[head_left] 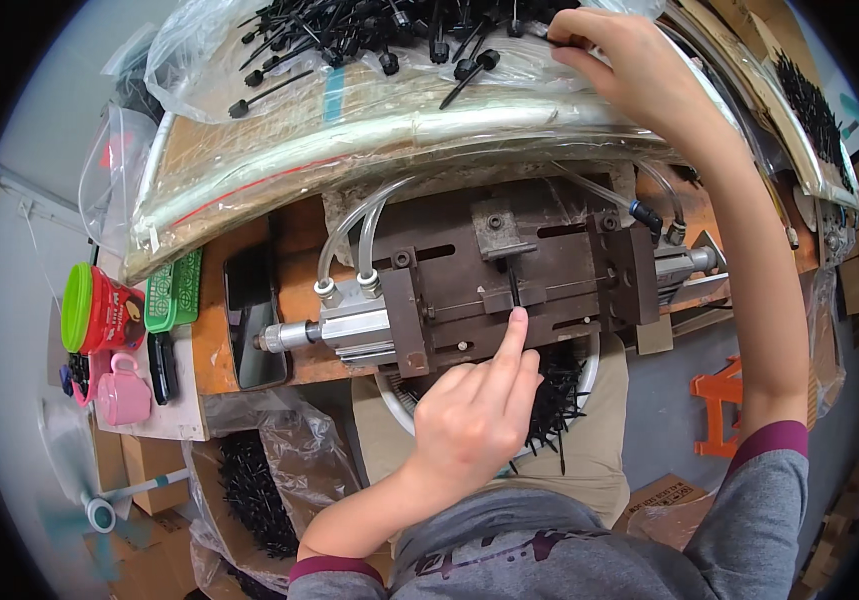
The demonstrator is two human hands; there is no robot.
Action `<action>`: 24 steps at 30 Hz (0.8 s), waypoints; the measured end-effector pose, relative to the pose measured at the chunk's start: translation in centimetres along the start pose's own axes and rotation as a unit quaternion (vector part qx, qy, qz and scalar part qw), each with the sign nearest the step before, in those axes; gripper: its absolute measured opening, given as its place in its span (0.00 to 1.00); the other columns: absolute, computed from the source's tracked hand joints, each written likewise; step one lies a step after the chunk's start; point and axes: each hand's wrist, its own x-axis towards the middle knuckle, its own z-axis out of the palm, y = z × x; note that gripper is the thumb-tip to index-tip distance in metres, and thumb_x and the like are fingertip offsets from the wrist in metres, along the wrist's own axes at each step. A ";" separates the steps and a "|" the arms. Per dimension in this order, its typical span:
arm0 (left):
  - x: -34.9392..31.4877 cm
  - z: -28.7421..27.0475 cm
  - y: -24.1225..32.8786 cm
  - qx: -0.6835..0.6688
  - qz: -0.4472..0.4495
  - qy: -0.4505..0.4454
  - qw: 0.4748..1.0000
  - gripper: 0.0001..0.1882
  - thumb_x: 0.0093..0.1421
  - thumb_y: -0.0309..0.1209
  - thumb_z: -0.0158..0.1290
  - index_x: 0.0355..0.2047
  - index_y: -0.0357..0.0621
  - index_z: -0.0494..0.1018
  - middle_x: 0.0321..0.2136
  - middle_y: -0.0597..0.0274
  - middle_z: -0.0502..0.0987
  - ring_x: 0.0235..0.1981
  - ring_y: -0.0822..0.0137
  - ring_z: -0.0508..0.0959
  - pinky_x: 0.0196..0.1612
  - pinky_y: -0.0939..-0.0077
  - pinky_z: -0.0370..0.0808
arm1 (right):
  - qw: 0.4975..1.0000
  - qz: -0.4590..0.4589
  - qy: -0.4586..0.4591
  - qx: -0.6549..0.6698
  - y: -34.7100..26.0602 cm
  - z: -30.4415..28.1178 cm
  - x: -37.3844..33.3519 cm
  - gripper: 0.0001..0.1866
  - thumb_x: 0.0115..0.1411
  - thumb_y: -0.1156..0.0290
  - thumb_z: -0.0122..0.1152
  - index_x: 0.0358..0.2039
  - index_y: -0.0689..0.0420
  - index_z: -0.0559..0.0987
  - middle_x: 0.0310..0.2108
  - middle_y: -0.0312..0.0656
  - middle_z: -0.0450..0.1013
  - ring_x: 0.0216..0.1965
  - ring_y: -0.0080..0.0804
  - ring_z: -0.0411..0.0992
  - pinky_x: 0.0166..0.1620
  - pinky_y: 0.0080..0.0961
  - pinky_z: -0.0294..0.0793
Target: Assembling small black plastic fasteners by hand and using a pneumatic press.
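Observation:
My left hand (474,415) is over the front of a dark metal clamping fixture (449,265). Its index finger is stretched out, the tip touching the near end of a thin black rod (514,283) that sits in the middle of the fixture; the thumb is hidden. Beyond the fixture, my right hand (629,70) reaches to the far right of a pile of black knobbed rods (389,35). Its thumb and fingers are pinched on one black rod there, mostly covered by the fingers. The pile lies on plastic sheeting over a raised cardboard tray (299,150).
Air cylinders (359,325) with clear hoses (364,235) flank the fixture. A phone (254,310), green basket (174,290), red tub (109,310) and pink cup (124,390) are left. More black rods fill a white basket (592,375) on my lap and a lined box (254,490). An orange stool (717,405) stands right.

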 end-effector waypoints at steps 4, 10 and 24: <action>0.7 0.3 -0.1 0.028 -0.005 -0.019 0.999 0.14 0.48 0.30 0.69 0.35 0.40 0.80 0.50 0.50 0.81 0.21 0.70 0.78 0.27 0.78 0.73 | 0.989 -0.047 0.126 0.057 -1.3 0.5 -2.1 0.10 0.59 0.69 0.65 0.38 0.61 0.80 0.34 0.47 0.76 0.36 0.43 0.74 0.41 0.36 0.74; 1.2 -0.1 0.3 0.054 -0.004 -0.047 0.997 0.16 0.47 0.31 0.70 0.35 0.41 0.80 0.49 0.51 0.82 0.21 0.70 0.79 0.27 0.78 0.74 | 0.989 -0.049 0.005 0.141 -2.0 -1.0 -4.0 0.09 0.59 0.70 0.67 0.38 0.61 0.80 0.29 0.38 0.73 0.27 0.26 0.70 0.34 0.23 0.72; 19.5 -3.8 -9.2 0.141 0.013 0.103 0.985 0.11 0.53 0.32 0.63 0.28 0.34 0.81 0.31 0.47 0.83 0.34 0.48 0.84 0.42 0.59 0.81 | 0.978 -0.063 -0.019 0.197 -11.7 2.1 -18.6 0.10 0.53 0.78 0.62 0.36 0.63 0.76 0.56 0.56 0.73 0.35 0.38 0.78 0.39 0.29 0.78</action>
